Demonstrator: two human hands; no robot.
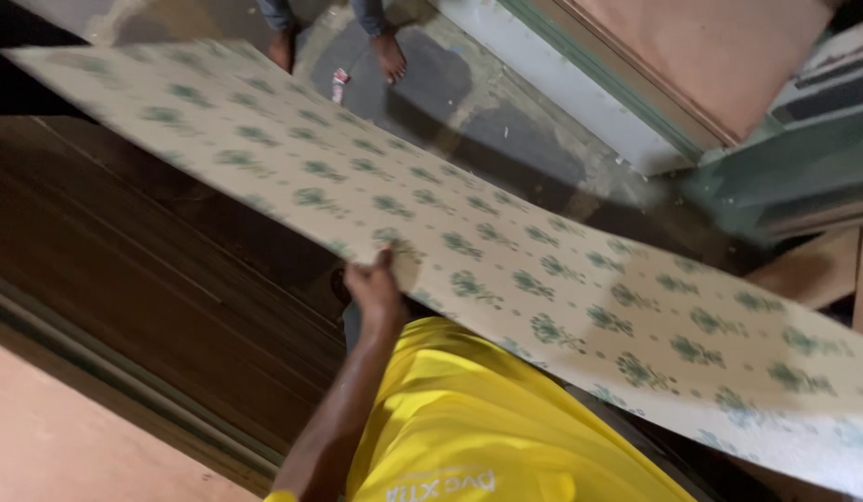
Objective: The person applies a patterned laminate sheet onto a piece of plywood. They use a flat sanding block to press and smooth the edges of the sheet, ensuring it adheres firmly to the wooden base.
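Note:
A long, thin cream sheet (543, 270) printed with repeating green motifs stretches diagonally from the upper left to the lower right, lifted above the floor. My left hand (374, 290) grips its near edge around the middle, thumb on top and fingers underneath. My bare forearm runs down to the bottom of the view beside my yellow shirt (469, 418). My right hand is out of view, and the sheet's lower right end runs past the frame edge.
Another person's bare feet (390, 56) stand on the grey floor beyond the sheet. A stack of dark brown boards (152, 270) lies under the sheet at left, with a pinkish board (59, 437) at lower left. More boards and a pale frame (692, 84) lean at upper right.

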